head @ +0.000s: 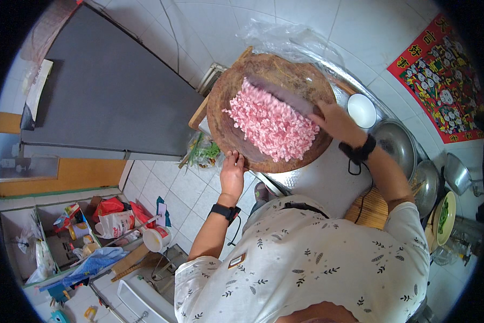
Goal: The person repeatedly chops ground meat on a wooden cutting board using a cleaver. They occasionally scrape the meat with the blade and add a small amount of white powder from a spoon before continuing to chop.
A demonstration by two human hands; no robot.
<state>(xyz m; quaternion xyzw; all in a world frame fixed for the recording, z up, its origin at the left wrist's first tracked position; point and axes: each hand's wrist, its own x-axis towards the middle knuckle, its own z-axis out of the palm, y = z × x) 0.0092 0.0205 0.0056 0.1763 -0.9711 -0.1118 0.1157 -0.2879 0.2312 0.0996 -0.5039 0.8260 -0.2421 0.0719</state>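
Observation:
A heap of finely chopped pink meat (272,125) covers much of a thick round wooden chopping block (222,93). My right hand (333,121) grips a cleaver (282,95) at the block's right side. The blade is motion-blurred and lies along the far edge of the meat; its handle is mostly hidden by my fingers. At the block's near left rim rests my left hand (233,169), fingers on the wood and holding no tool. Both wrists wear black bands.
Right of the block are a white bowl (361,111), a metal wok (393,145) and a yellowish bowl of greens (446,218). Clear plastic wrap (282,38) lies behind it. A grey refrigerator (112,89) stands left. Bagged vegetables (205,149) sit below the block's left side.

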